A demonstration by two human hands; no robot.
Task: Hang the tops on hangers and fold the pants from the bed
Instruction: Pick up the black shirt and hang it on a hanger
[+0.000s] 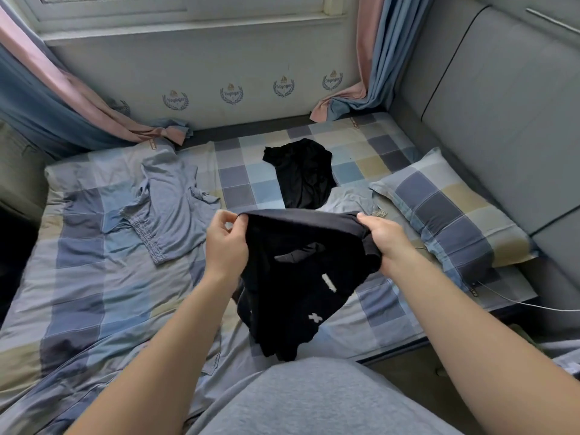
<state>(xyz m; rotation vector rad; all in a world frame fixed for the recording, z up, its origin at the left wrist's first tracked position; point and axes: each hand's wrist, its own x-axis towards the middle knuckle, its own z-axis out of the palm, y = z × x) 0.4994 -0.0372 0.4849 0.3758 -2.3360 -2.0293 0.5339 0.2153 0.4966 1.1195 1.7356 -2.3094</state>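
Nearest, at the bottom: my own grey shirt front [314,400], both bare forearms reaching out over the near edge of the bed [94,293], which has a sheet checked in blue, grey and tan. Left hand [226,243]: thumb and fingers pinching one end of the upper hem of a black garment [301,277]. Right hand [386,243]: fingers curled round the other end of the same hem. The garment is stretched between the two hands and hangs clear above the near half of the bed; it has a small white cross and a white bar on its lower part, and I cannot tell whether it is a top or pants. Left of centre, lying crumpled on the sheet: grey-blue clothes [169,196], one piece showing a gathered elastic band. Beyond the held garment, near the middle of the bed: a second black garment [304,174], rumpled, with a pale grey-blue piece [348,199] just beside it on the right. Along the right edge: a checked pillow [452,208], matching the sheet, and a thin white cable [518,301] trailing near it. Beyond that edge: a grey padded headboard [502,105]. At the far corners: pink-and-blue curtains, left [62,98] and right [370,73], their ends resting on the bed. Farthest: a pale wall [232,64] printed with wreath emblems, under a window sill [188,25].
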